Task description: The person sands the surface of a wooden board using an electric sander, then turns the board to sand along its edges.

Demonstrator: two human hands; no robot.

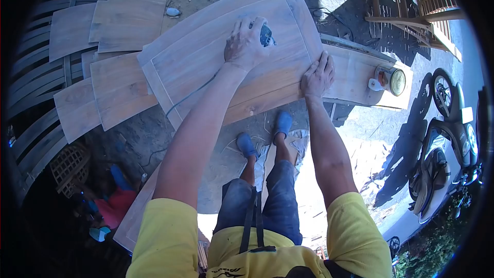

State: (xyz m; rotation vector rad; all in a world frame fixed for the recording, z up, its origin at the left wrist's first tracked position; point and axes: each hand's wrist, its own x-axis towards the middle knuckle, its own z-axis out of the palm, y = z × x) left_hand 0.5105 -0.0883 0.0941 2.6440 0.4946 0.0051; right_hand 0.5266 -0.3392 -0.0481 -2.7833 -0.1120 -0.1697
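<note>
A wide wooden panel [206,46] with a framed border and a curved upper edge lies in front of me. My left hand [244,44] is wrapped over a small dark green power sander [265,36] resting on the panel's upper middle; most of the tool is hidden under the palm. Its thin cord [191,94] trails across the wood toward the lower left. At the panel's right edge, my right hand [318,75] grips the border, fingers over the top face. Beneath, a plank bench [350,69] extends to the right.
A can [397,82] with a white-capped item [375,84] stands on the bench's right end. Several wooden boards [123,80] lie on a slatted surface at left. A motorcycle [445,144] stands at right, below a slatted wooden frame [422,10]. A basket [70,169] is lower left.
</note>
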